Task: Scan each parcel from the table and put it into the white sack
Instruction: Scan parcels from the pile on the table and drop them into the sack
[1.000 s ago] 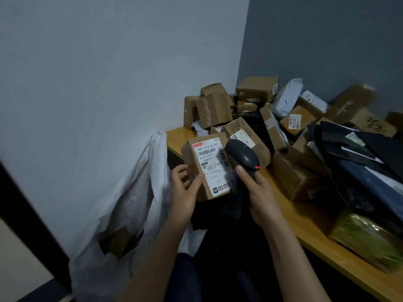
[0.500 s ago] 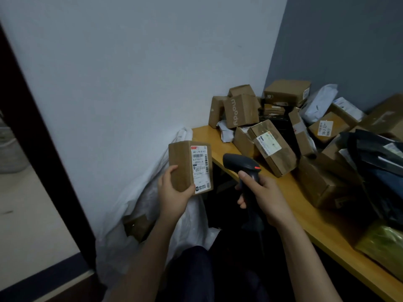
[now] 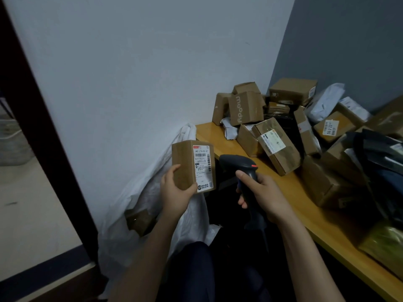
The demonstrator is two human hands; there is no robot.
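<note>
Left hand [image 3: 174, 190] grips a labelled box [image 3: 193, 166] upright above the white sack [image 3: 152, 192]; right hand [image 3: 261, 192] clutches the scanner [image 3: 242, 168] beside the table [image 3: 209, 136] corner.

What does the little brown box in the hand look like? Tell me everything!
The small box is brown cardboard, closed and held upright. A white label with barcodes and a red patch at the top covers one face. The left hand grips its lower end, thumb on the plain side. It is up in the air above the white sack, beside the table edge, touching nothing else.
</note>
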